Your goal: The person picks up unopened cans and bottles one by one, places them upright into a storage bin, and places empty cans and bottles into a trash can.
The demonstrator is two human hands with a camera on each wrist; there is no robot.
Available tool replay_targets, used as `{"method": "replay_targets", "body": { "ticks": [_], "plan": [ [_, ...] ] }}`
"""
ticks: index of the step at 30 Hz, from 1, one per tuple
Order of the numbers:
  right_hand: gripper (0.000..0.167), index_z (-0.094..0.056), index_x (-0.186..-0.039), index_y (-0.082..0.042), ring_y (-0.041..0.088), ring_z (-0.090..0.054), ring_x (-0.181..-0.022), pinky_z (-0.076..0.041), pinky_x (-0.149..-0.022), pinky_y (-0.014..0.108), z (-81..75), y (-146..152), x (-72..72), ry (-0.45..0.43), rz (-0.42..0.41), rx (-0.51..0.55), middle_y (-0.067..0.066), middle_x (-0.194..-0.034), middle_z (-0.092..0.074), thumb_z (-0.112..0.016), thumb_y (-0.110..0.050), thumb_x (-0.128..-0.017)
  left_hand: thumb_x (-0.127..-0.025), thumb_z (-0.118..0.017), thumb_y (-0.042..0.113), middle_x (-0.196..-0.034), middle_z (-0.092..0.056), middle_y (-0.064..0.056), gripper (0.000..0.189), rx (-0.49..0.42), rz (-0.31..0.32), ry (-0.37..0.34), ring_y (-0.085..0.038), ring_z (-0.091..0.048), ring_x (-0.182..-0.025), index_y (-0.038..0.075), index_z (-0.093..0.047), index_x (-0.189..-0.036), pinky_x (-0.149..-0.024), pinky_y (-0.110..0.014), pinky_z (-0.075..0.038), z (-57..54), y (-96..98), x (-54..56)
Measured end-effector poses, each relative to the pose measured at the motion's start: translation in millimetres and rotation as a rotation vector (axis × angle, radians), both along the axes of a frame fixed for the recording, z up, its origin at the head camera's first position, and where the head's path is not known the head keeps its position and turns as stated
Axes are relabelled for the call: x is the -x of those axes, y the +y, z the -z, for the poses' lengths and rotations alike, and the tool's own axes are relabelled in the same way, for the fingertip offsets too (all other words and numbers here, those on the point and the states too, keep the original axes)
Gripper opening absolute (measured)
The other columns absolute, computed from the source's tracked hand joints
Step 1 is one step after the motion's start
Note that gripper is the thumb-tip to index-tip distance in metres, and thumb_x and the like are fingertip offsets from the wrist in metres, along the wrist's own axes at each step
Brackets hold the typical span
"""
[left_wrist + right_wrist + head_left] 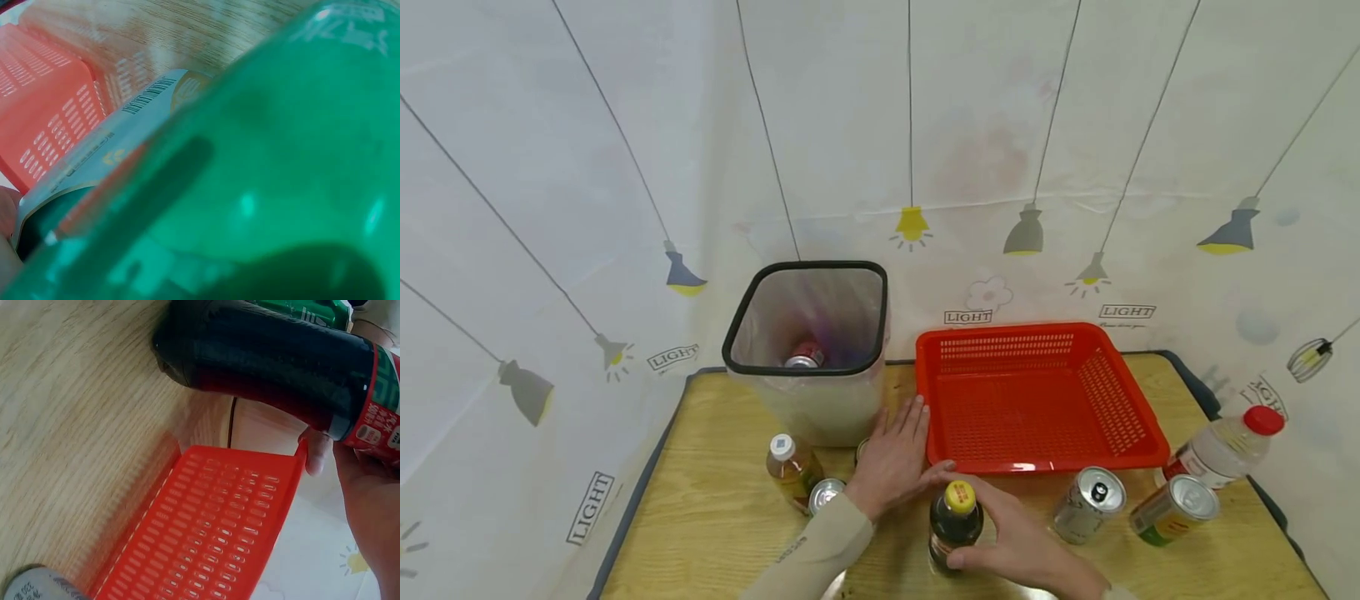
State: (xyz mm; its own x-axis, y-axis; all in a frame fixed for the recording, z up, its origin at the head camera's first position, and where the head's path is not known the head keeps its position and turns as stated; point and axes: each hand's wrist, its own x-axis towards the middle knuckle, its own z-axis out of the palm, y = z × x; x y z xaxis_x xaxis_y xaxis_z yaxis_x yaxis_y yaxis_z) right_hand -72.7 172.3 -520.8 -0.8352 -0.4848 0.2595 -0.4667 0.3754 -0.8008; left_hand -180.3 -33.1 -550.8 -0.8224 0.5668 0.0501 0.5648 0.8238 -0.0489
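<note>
My right hand (1011,537) grips an upright bottle of dark liquid (951,533) with a yellow cap, thumb in front and fingers behind. Its red and green label (384,406) shows in the right wrist view. My left hand (891,458) reaches forward with straight fingers against the left side of the red perforated basket (1037,462). Beneath that hand a can (861,450) is mostly hidden. Filling much of the left wrist view is a green can (281,175), with a pale can bearing a barcode (125,137) behind it.
A lined bin (808,417) holding a can (806,354) stands behind my left hand. Left of my wrist are a white-capped bottle (797,475) and a can (826,493). To the right stand a silver can (1086,508), another can (1175,510) and a red-capped bottle (1221,450).
</note>
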Motion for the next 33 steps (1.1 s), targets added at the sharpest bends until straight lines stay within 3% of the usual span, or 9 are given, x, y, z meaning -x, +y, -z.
{"method": "replay_targets", "body": {
  "ticks": [7, 12, 20, 26, 33],
  "plan": [
    [0.055, -0.060, -0.129, -0.015, 0.009, -0.066, -0.105, -0.054, -0.091, 0.030, 6.0, -13, 1.0, 0.058, 0.026, 0.091, -0.006, -0.119, -0.069, -0.089, -0.024, -0.083, -0.100, -0.028, 0.077, -0.170, -0.024, -0.011, 0.095, 0.022, -0.006, -0.003, -0.028, -0.023, -0.156, 0.007, -0.031, -0.163, -0.124, -0.056, -0.018, -1.5, 3.3, -0.9],
    [0.052, -0.060, -0.124, -0.010, 0.007, -0.065, -0.098, -0.056, -0.084, 0.029, 11.3, -17, 1.2, 0.152, 0.050, 0.128, -0.008, -0.112, -0.067, -0.089, -0.018, -0.082, -0.100, -0.033, 0.076, -0.170, -0.023, -0.013, 0.094, 0.009, -0.008, -0.018, -0.029, -0.024, -0.156, 0.005, -0.031, -0.163, -0.125, -0.056, -0.018, -3.2, 4.0, -1.5],
    [0.048, -0.062, -0.120, -0.010, 0.006, -0.066, -0.095, -0.057, -0.081, 0.028, 12.9, -16, 1.8, 0.200, 0.079, 0.114, -0.010, -0.109, -0.067, -0.089, -0.021, -0.082, -0.098, -0.024, 0.079, -0.170, -0.022, -0.011, 0.098, 0.014, -0.014, -0.026, -0.027, -0.022, -0.157, 0.006, -0.030, -0.163, -0.125, -0.054, -0.018, -1.9, 3.8, -0.5],
    [0.050, -0.063, -0.121, -0.016, 0.007, -0.067, -0.094, -0.056, -0.083, 0.026, 2.7, -14, 1.2, 0.206, 0.101, 0.136, -0.008, -0.107, -0.069, -0.090, -0.019, -0.079, -0.098, -0.029, 0.079, -0.170, -0.023, -0.012, 0.097, -0.005, -0.019, -0.039, -0.028, -0.025, -0.156, 0.006, -0.031, -0.163, -0.125, -0.053, -0.019, -2.9, 2.9, 0.0],
    [0.054, -0.062, -0.123, -0.016, 0.009, -0.069, -0.098, -0.056, -0.086, 0.025, -24.5, -7, -0.8, 0.199, 0.145, 0.159, -0.003, -0.109, -0.072, -0.091, -0.015, -0.077, -0.099, -0.029, 0.078, -0.169, -0.027, -0.013, 0.096, 0.002, -0.009, -0.017, -0.029, -0.029, -0.154, 0.005, -0.033, -0.162, -0.123, -0.052, -0.026, -4.6, 0.4, -0.4]
  ]
}}
